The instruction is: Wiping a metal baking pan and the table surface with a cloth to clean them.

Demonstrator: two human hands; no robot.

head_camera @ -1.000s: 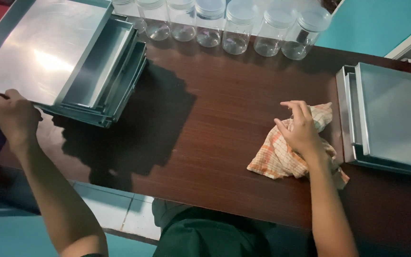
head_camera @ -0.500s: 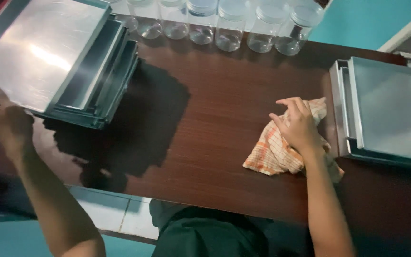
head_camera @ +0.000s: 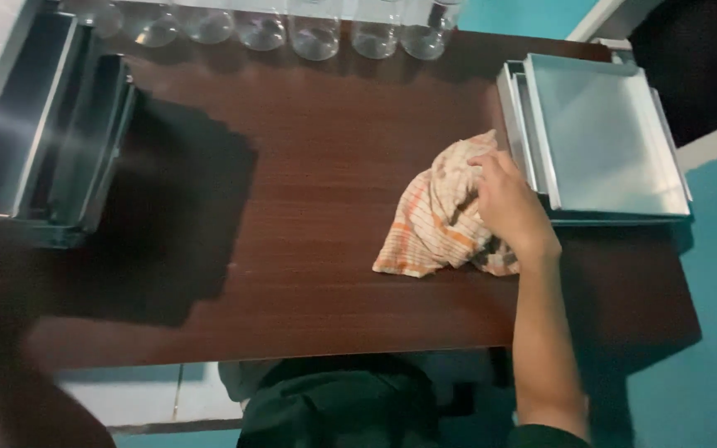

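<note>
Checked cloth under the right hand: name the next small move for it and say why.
Probably slide the checked cloth leftward over the bare wooden table. The right hand already presses on it beside the stacked metal trays, and open tabletop lies to its left.

No packages, labels, signs or screens were in view. Nothing on the table carried visible print or a sticker.
</note>
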